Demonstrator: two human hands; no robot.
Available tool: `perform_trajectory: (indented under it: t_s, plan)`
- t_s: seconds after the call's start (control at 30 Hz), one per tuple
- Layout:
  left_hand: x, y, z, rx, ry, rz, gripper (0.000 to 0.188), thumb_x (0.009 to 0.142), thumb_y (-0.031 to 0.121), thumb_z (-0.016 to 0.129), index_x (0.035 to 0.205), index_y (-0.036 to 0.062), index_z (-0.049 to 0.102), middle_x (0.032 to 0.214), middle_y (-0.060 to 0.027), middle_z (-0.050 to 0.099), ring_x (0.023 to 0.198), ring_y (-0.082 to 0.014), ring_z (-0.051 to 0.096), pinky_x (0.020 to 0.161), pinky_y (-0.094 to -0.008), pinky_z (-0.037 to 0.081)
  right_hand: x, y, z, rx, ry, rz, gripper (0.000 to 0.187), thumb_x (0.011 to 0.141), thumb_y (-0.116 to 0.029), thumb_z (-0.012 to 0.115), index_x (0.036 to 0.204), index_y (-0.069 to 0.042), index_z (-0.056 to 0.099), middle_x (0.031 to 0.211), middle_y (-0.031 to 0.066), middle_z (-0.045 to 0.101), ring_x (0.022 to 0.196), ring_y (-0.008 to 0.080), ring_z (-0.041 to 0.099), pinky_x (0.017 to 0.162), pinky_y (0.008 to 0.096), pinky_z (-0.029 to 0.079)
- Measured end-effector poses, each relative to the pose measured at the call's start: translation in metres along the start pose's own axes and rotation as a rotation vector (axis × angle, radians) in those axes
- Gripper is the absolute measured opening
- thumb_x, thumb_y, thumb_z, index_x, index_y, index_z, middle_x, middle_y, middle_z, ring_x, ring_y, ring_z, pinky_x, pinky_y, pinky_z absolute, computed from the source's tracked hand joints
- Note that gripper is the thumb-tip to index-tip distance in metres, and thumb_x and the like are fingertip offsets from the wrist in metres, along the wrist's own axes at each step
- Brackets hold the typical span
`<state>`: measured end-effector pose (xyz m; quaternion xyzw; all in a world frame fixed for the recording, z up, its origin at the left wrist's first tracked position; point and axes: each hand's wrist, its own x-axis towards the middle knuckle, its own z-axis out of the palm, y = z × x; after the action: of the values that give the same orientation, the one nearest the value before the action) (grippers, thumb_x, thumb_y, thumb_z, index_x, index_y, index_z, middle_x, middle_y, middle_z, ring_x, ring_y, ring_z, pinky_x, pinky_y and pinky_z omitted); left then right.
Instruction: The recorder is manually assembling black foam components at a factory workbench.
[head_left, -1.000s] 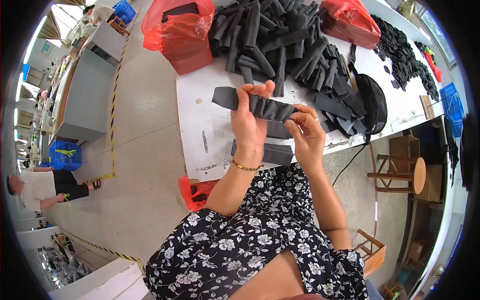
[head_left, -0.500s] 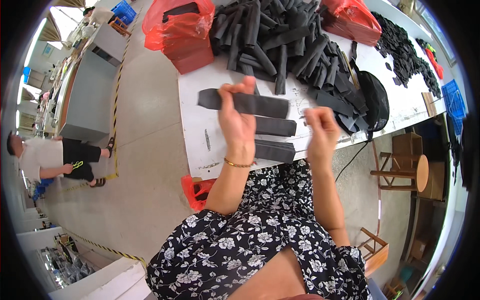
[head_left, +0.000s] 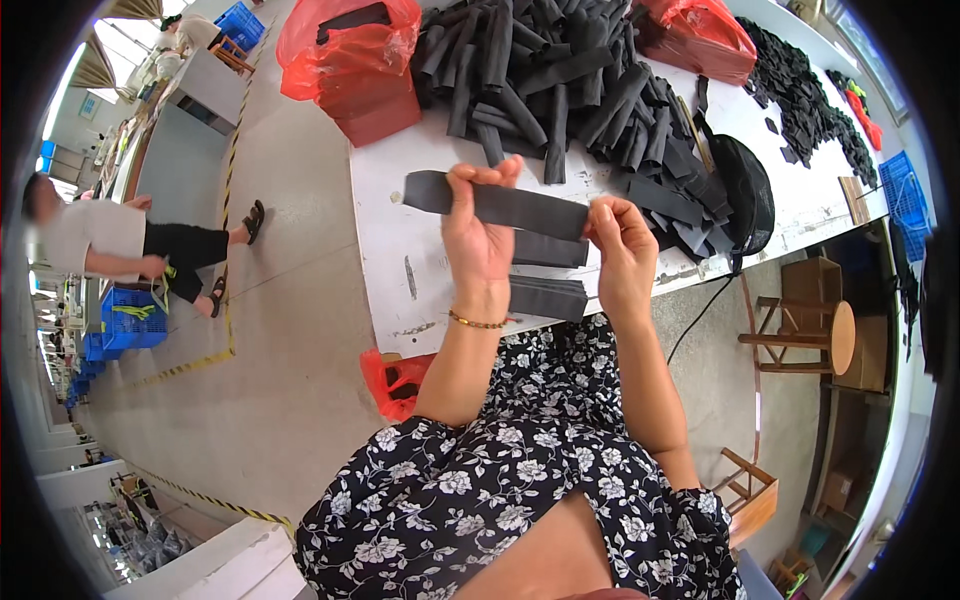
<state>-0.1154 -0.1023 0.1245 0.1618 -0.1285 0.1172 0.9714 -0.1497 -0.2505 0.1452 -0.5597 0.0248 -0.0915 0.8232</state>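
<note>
A flat black strip (head_left: 535,208), its left end cut to a blunt taper, is held level above the white table. My left hand (head_left: 478,235) is closed round it left of its middle, thumb in front. The fingertips of my right hand (head_left: 625,255) pinch the strip's right end. Below it on the table lie a black strip (head_left: 550,250) and, nearer to me, a fanned stack of black strips (head_left: 548,298); my left hand and wrist partly cover their left ends. Past my hands is a big heap of black strips (head_left: 540,85).
Red plastic bags (head_left: 370,110) (head_left: 700,45) stand either side of the heap. A black mesh thing (head_left: 745,200) lies by the table's right edge, with a cord (head_left: 690,325) hanging down. Small black pieces (head_left: 810,95) cover the far right. A wooden stool (head_left: 842,340) stands right; a person (head_left: 110,240) walks left.
My right hand has moved left and up and now grips the strip's right end; before, it was apart from it. The person at the left has stepped along the aisle.
</note>
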Motion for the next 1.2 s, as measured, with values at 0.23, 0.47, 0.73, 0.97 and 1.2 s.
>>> perform_trajectory:
  t_s: [0.23, 0.47, 0.73, 0.97, 1.2]
  plan:
    - [-0.006, 0.002, -0.001, -0.157, 0.011, -0.061, 0.025, 0.100, 0.027, 0.048, 0.104, 0.0054, 0.059, 0.091, -0.0097, 0.069, 0.101, -0.0292, 0.066, 0.110, -0.0483, 0.038, -0.020, 0.006, -0.008, -0.274, -0.110, -0.015, 0.013, 0.085, -0.003, 0.072, 0.095, 0.002, 0.065, 0.079, 0.0018, 0.064, 0.077, 0.0067, 0.058, 0.070, 0.0206, 0.047]
    - [-0.036, 0.046, -0.040, 0.474, 0.315, -0.109, 0.025, 0.092, 0.006, 0.063, 0.114, -0.0039, 0.060, 0.093, -0.0145, 0.069, 0.091, -0.0226, 0.067, 0.080, -0.0318, 0.055, -0.015, -0.010, -0.033, -0.290, -0.223, 0.025, 0.005, 0.084, -0.002, 0.071, 0.087, 0.000, 0.067, 0.074, -0.0024, 0.060, 0.068, 0.0060, 0.053, 0.062, 0.0210, 0.042]
    - [-0.106, 0.049, -0.068, 1.460, 0.283, -0.080, 0.019, 0.087, 0.014, 0.072, 0.105, 0.0091, 0.071, 0.080, -0.0009, 0.062, 0.068, -0.0063, 0.048, 0.061, -0.0207, 0.040, -0.058, 0.054, -0.076, -0.865, -0.200, 0.092, 0.033, 0.081, -0.015, 0.077, 0.104, -0.004, 0.057, 0.068, 0.0005, 0.054, 0.060, 0.0089, 0.050, 0.056, 0.0249, 0.042]
    - [-0.113, 0.029, -0.100, 2.026, -0.001, 0.440, 0.014, 0.078, 0.008, 0.074, 0.091, 0.0096, 0.070, 0.090, -0.0047, 0.059, 0.088, -0.0243, 0.052, 0.076, -0.0336, 0.046, -0.071, 0.087, -0.061, -1.385, -0.182, -0.360, 0.041, 0.075, -0.013, 0.073, 0.113, -0.011, 0.057, 0.109, 0.0102, 0.055, 0.100, 0.0321, 0.053, 0.082, 0.0428, 0.042]
    - [-0.112, 0.020, -0.112, 1.923, 0.054, 0.279, 0.007, 0.081, 0.007, 0.070, 0.086, 0.0077, 0.065, 0.095, -0.0067, 0.055, 0.090, -0.0279, 0.051, 0.079, -0.0387, 0.044, -0.060, 0.115, -0.085, -1.297, -0.546, -0.682, 0.041, 0.070, -0.003, 0.066, 0.110, -0.012, 0.064, 0.114, 0.0057, 0.054, 0.106, 0.0292, 0.051, 0.088, 0.0424, 0.043]
